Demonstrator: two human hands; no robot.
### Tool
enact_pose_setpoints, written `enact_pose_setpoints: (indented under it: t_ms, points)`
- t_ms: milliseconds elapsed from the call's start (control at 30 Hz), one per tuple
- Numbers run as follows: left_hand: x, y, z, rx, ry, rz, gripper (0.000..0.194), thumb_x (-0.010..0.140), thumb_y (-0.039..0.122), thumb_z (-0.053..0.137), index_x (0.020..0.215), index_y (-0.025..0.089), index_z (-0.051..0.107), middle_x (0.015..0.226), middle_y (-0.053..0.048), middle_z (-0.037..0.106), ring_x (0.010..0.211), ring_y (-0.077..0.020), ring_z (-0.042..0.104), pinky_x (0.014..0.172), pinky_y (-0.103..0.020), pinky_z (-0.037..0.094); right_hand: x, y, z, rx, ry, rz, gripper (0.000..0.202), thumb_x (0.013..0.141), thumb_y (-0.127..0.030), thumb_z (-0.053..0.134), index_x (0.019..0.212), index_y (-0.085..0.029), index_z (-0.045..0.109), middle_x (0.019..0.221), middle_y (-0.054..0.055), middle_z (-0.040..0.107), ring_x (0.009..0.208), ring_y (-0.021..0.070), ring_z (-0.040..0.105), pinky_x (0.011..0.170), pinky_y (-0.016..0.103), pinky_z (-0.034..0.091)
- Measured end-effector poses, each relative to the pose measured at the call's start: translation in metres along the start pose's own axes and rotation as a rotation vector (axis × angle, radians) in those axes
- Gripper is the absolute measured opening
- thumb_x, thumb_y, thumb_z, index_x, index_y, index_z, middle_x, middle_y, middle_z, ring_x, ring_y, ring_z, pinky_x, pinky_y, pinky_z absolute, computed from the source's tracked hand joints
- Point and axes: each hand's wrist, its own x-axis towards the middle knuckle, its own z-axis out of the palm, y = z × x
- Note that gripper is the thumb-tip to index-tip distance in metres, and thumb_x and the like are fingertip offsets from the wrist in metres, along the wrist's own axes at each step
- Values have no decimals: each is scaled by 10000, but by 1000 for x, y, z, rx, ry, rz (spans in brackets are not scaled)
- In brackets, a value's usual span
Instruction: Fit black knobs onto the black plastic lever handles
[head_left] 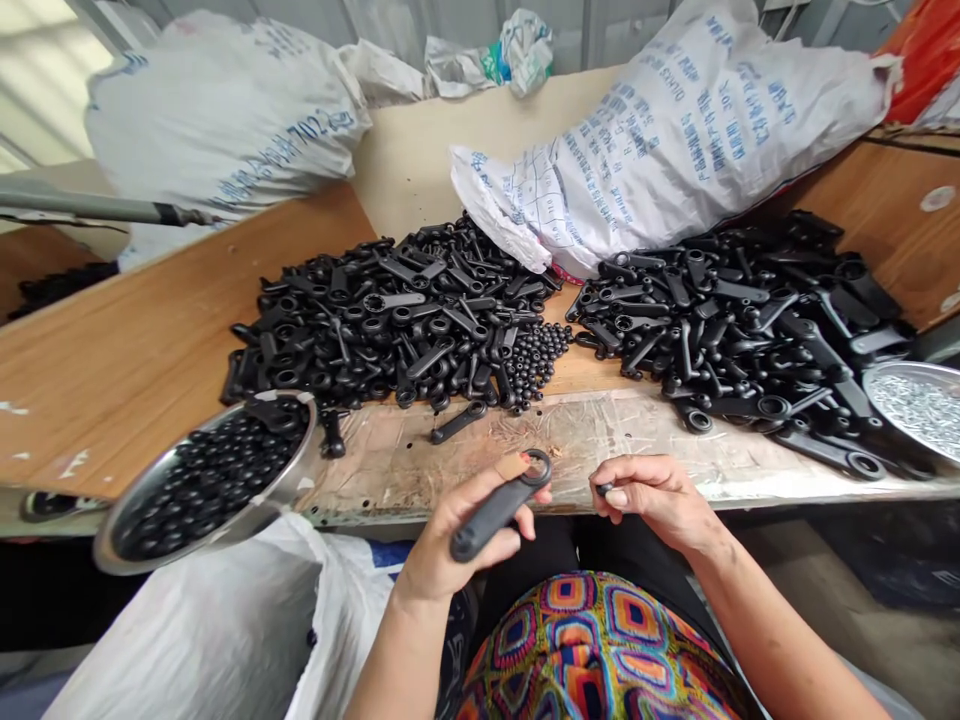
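My left hand [436,552] is closed around a black window-crank-like handle [495,512], its ring end pointing up and away from me. Between the thumb and forefinger of my right hand [664,500] sits a small round black piece [604,489], mostly covered by the fingers. The two hands are apart, held just off the bench's front edge above my lap. On the bench beyond them lie a large heap of black crank handles [390,320] and a small pile of black beads [534,360]. One loose handle [459,422] rests near the front of the heap.
At left a metal bowl [304,455] of black balls tilts over the bench edge, above an open white sack [225,630]. A second handle heap [720,320] and a bowl of small metal parts [919,405] are at right. Printed sacks [645,130] and wooden boards [142,350] stand behind.
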Motion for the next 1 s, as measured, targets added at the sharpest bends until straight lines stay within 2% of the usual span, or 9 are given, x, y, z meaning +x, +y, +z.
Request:
enact_pose_setpoints:
  t_ms: [67,133,233,367,533,667,800,900,1000]
  points:
    - [-4,-3,4,-179,-201,9,772,560,343,787,1264,297,474,1214,-108,545,1008,-290,553,713,-371,511,0,2,0,7,7,5,125,726,-186,676,850,-173,679,666,20,636,591,117,571,515,220,446]
    - [-2,-8,8,-340,-290,-6,776,560,443,762,1262,288,471,1216,-119,527,1054,-338,527,663,-388,531,1,3,1,35,3,10,126,729,-178,675,853,-175,651,659,15,631,575,114,574,496,211,443]
    - [6,-14,15,-427,-169,-30,456,756,329,608,1200,318,505,1072,-84,588,823,-238,638,527,-282,521,3,1,3,69,-11,5,110,754,-175,654,857,-181,614,679,21,640,580,116,587,489,204,443]
    - [18,-19,19,-408,43,-77,682,735,119,551,1323,377,323,1012,-56,611,599,-139,626,436,-202,455,6,-1,7,74,-12,12,202,783,-205,627,984,-183,616,760,48,655,639,138,619,500,217,462]
    - [22,-30,17,-329,168,-201,494,628,111,585,1115,186,597,930,-90,652,536,-118,583,377,-172,363,8,-1,7,38,-60,-3,183,800,-250,610,953,-162,656,757,60,647,659,155,614,495,235,466]
    - [22,-29,16,1,130,-296,310,626,107,586,918,111,691,780,-97,660,488,-112,566,358,-173,298,8,-5,6,-217,-11,-119,136,796,-239,621,907,-186,679,837,54,652,816,176,593,738,317,479]
    - [26,-16,13,-10,134,-308,135,597,204,618,671,104,671,903,-104,636,401,-58,496,332,-184,200,6,-6,7,-320,-105,-139,140,791,-243,625,911,-205,688,954,62,656,956,214,570,899,381,414]
    - [29,-12,12,-165,134,-308,299,592,369,643,756,119,646,692,-76,624,413,-83,479,349,-184,219,3,1,7,-260,-64,-91,148,786,-218,633,925,-213,683,975,57,659,949,203,577,875,355,437]
    - [29,-19,15,-266,107,-210,486,548,441,688,921,139,612,737,-74,636,491,-106,501,387,-195,289,3,11,11,-120,47,-92,160,776,-198,644,927,-233,682,945,37,656,845,168,598,758,298,489]
